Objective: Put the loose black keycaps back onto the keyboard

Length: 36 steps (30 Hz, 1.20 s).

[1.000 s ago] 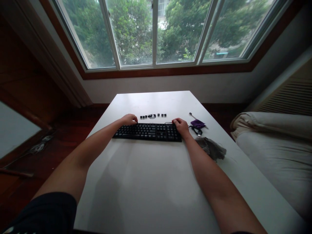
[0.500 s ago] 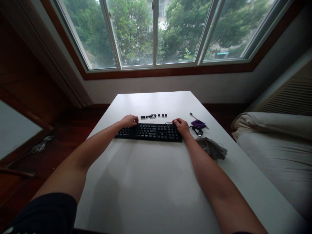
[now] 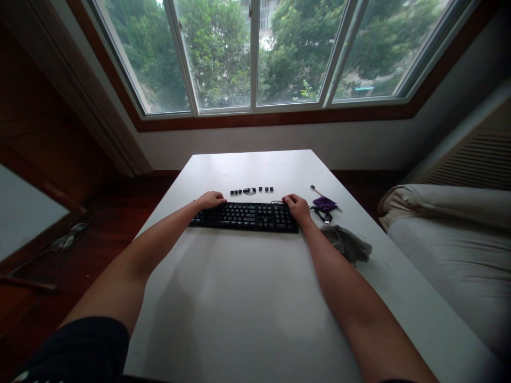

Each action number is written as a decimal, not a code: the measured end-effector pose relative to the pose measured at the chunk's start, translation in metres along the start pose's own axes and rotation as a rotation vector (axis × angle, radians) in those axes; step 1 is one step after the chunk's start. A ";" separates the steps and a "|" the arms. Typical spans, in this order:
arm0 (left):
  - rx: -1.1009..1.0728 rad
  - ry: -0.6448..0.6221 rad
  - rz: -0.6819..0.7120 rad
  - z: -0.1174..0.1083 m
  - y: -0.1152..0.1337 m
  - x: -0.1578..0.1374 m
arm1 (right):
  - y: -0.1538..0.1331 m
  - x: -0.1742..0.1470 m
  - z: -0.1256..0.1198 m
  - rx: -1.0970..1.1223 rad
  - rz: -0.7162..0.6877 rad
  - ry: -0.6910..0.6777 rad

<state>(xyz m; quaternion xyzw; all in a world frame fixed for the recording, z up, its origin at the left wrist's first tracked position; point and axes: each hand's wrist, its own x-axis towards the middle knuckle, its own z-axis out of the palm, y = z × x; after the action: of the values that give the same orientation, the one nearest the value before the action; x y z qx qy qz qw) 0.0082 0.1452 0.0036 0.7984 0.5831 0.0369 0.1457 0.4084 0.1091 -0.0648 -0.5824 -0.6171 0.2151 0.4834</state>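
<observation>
A black keyboard (image 3: 247, 217) lies flat across the white table. My left hand (image 3: 211, 200) is at its far edge, left of the middle, with fingers together over the back row and thumb against the keys. Whatever lies under those fingertips is hidden. My right hand (image 3: 297, 207) grips the far right corner, thumb and fingers closed around the edge. Just beyond the keyboard, loose black keycaps (image 3: 236, 192) form a short row, and more keycaps (image 3: 266, 189) sit to the right. Between them is a small dark cluster (image 3: 249, 190), too small to make out.
Right of the keyboard lie a black cable (image 3: 323, 215), a purple cloth (image 3: 324, 203) with a thin stick tipped dark, and a crumpled grey cloth (image 3: 347, 243). A light-covered sofa (image 3: 451, 255) stands beyond the table's right side. A window (image 3: 255, 64) is ahead.
My left hand has shifted slightly left and its fingers have flattened onto the keyboard's back edge. My right hand and the loose keycaps stay in place.
</observation>
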 end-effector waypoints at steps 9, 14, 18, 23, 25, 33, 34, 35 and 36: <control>-0.093 -0.060 0.003 0.005 -0.007 0.010 | 0.003 0.001 0.001 -0.013 -0.004 0.000; -0.091 0.117 -0.021 0.010 -0.004 0.021 | 0.001 -0.001 0.000 -0.022 0.001 -0.002; -0.018 0.258 -0.008 0.017 0.007 0.037 | -0.001 -0.002 -0.001 -0.002 -0.012 -0.002; 0.094 0.287 -0.032 0.023 0.022 0.057 | 0.001 0.000 0.001 0.010 0.005 -0.003; 0.129 0.281 -0.054 0.023 0.025 0.062 | 0.002 0.000 0.001 0.018 0.005 0.001; 0.212 0.285 -0.039 0.021 0.030 0.061 | 0.003 0.000 0.002 0.032 0.004 0.006; 0.216 0.293 -0.028 0.019 0.030 0.059 | 0.003 0.000 0.002 0.029 0.004 0.006; 0.218 0.298 -0.013 0.017 0.030 0.057 | 0.003 0.000 0.002 0.026 0.003 0.006; 0.216 0.298 0.003 0.013 0.029 0.055 | 0.003 0.000 0.001 0.025 0.002 0.006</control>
<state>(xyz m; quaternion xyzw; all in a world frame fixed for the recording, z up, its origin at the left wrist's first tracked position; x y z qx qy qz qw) 0.0555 0.1867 -0.0073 0.7959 0.5976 0.0922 -0.0291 0.4089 0.1103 -0.0682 -0.5778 -0.6122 0.2214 0.4922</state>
